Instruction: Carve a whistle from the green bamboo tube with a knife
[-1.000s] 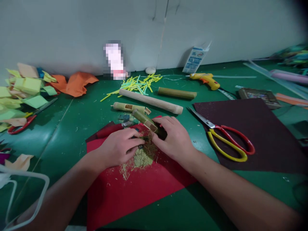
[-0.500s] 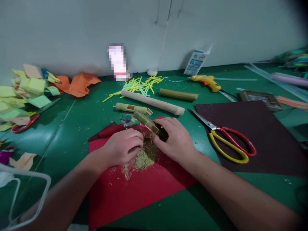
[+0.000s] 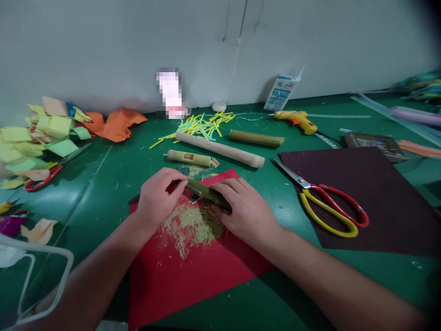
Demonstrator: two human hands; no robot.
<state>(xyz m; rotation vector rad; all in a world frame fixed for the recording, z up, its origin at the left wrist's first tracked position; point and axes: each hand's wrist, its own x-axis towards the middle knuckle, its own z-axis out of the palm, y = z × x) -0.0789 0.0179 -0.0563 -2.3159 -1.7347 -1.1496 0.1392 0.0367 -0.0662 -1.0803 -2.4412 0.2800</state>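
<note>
Both my hands hold a green bamboo tube (image 3: pixel 204 191) over a red sheet of paper (image 3: pixel 186 285). My left hand (image 3: pixel 160 195) pinches its left end between thumb and fingers. Wrapped round the right part is my right hand (image 3: pixel 243 207). The tube lies slantwise, its left end farther away, and its cut opening is mostly turned out of sight. Below it, a heap of bamboo shavings and dust (image 3: pixel 203 227) is spread on the red sheet. Just beyond my hands lies a paler bamboo tube (image 3: pixel 193 158) with a square opening cut in it.
Behind lie a wooden stick (image 3: pixel 220 149), another bamboo piece (image 3: pixel 257 138), yellow and green strips (image 3: pixel 203 126) and a yellow glue gun (image 3: pixel 298 122). Large scissors (image 3: pixel 324 200) rest on dark paper (image 3: pixel 386 202) at right. Coloured paper pieces (image 3: pixel 44 133) fill the left.
My left hand has moved up from the shavings to the tube's left end. The tube has rolled, so its opening no longer faces up. The red-handled tool by my left hand is now hidden.
</note>
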